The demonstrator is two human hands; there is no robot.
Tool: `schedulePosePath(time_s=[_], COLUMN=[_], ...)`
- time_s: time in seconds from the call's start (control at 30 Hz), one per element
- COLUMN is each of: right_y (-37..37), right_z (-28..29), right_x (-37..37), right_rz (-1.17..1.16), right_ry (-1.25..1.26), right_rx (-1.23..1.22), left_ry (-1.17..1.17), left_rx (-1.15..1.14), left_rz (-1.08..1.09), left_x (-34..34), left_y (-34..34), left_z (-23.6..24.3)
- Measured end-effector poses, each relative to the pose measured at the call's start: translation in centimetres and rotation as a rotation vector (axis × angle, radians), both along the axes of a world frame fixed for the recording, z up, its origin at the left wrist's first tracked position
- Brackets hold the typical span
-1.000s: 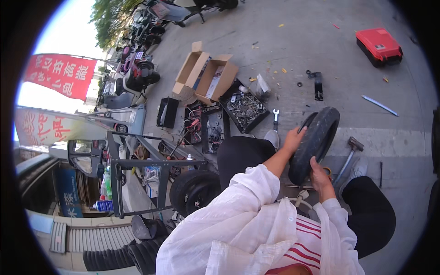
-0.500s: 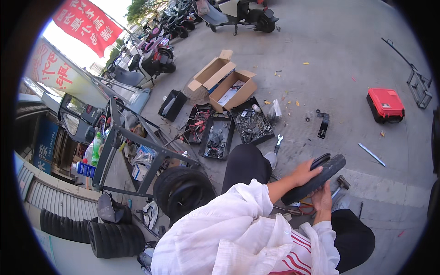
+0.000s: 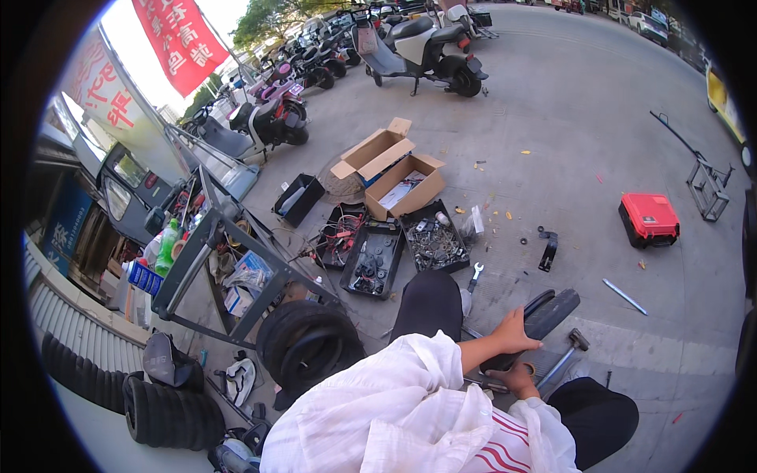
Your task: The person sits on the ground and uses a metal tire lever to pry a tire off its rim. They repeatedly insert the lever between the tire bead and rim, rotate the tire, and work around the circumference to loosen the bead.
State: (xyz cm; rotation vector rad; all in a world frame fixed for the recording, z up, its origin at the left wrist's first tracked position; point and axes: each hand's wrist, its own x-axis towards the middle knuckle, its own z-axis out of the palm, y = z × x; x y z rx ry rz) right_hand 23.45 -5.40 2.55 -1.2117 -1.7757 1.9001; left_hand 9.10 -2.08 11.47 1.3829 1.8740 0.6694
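Note:
A black scooter tyre [image 3: 554, 311] is held at a slant in front of me, low between my knees. My left hand [image 3: 512, 336] grips its near side, fingers closed over the rubber. My right hand [image 3: 520, 378] is beneath the tyre's near end, fingers curled against it and partly hidden. Right of the tyre lies a hammer [image 3: 577, 340] with a metal shaft. An open-end wrench [image 3: 476, 273] lies beyond my left knee. A silver bar [image 3: 623, 296] is on the pavement to the upper right.
Open cardboard boxes [image 3: 406, 188], black parts trays [image 3: 434, 240] and a red case [image 3: 648, 217] sit ahead. A metal frame [image 3: 214, 229], stacked tyres [image 3: 300, 339] and more tyres [image 3: 169, 414] are at left. Parked scooters [image 3: 430, 51] stand at the back; a small rack [image 3: 706, 189] is far right.
My view has tilted up, bringing more scooters and street into sight and shifting the scene downward. The tyre is lower in view and more slanted, still in both hands; my left hand's grip has shifted.

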Motion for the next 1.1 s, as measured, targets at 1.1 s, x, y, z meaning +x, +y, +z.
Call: schedulePosePath(time_s=[1.1], right_y=[8.1], right_z=[5.9], right_x=[0.8], right_rz=[-0.722], right_ry=[0.566], right_rx=[-0.238], left_ry=[-0.508], left_rx=[0.165], left_rz=[0.024], left_x=[-0.6], left_y=[7.0], left_z=[-4.1])
